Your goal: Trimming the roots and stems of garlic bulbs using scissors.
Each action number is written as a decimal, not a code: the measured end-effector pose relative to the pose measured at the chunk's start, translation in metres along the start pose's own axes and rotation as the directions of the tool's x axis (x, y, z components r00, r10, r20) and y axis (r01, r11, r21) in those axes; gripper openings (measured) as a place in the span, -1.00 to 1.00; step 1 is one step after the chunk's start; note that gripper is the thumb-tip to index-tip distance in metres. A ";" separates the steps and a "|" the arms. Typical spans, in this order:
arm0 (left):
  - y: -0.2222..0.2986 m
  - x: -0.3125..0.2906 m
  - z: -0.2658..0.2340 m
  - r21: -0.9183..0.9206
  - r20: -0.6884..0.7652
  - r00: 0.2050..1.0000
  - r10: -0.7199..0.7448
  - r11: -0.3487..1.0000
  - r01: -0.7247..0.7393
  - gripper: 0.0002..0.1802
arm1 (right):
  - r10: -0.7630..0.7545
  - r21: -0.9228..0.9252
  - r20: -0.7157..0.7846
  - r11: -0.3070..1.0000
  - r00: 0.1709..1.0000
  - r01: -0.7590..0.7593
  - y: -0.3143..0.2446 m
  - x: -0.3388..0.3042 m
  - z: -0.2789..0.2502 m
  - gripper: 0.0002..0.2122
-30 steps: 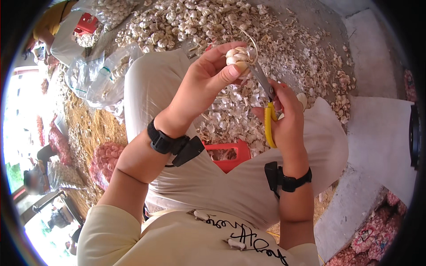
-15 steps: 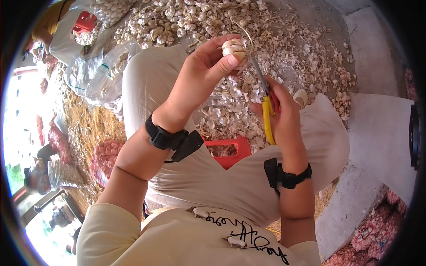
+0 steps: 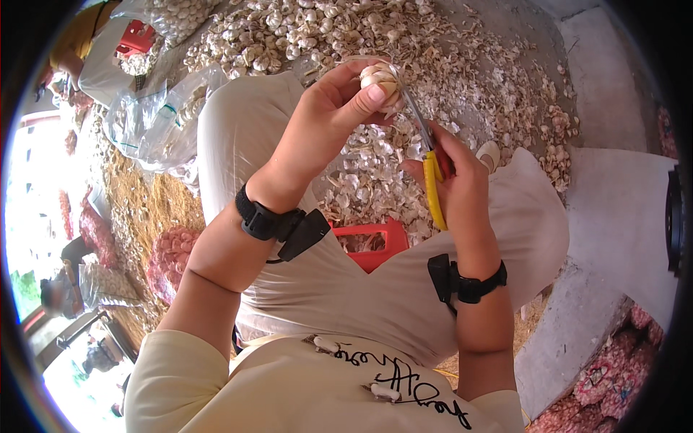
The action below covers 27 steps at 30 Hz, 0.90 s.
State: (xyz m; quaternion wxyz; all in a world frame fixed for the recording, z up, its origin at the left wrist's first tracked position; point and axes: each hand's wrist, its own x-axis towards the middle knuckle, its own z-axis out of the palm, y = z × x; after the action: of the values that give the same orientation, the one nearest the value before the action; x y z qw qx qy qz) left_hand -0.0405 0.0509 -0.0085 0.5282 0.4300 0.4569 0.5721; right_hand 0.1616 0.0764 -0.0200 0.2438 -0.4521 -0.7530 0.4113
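Observation:
Between the thumb and fingers of my left hand is a whitish garlic bulb, with part of it hidden by the fingers. My right hand grips a pair of scissors with yellow and red handles. The metal blades point up and to the left, and their tips lie against the right side of the bulb. Whether the blades are fully closed is hard to make out. Below both hands, garlic skins cover the floor between my legs.
A heap of garlic bulbs lies at the far side. Clear plastic bags stand at the left, near a pink mesh sack. A red plastic piece sits between my thighs. More mesh sacks are stacked at lower right.
The scissors have come slightly up and left along the bulb, and their handles look closer together. The thin strand that curved up beside the bulb now lies across its top toward the left.

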 end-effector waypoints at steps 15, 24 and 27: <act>0.006 0.003 0.002 -0.350 0.177 0.983 -0.054 0.930 0.114 -0.45 | 0.020 0.361 -0.027 0.932 0.999 -0.009 0.017 0.002 0.003 -0.50; 0.002 -0.003 0.006 -0.171 0.268 0.963 -0.010 0.984 0.058 -0.47 | 0.044 0.669 -0.164 0.739 0.985 0.078 0.004 0.003 -0.010 -0.55; 0.003 -0.006 0.013 -0.170 0.324 0.946 -0.033 0.981 0.092 -0.49 | -0.041 0.606 -0.262 0.770 0.964 0.197 0.000 0.004 -0.012 -0.53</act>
State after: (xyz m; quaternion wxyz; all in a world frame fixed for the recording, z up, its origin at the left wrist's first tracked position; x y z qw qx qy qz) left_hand -0.0279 0.0461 -0.0031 0.6503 0.4521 0.3244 0.5172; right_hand 0.1682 0.0850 -0.0136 0.4926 -0.3412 -0.5664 0.5658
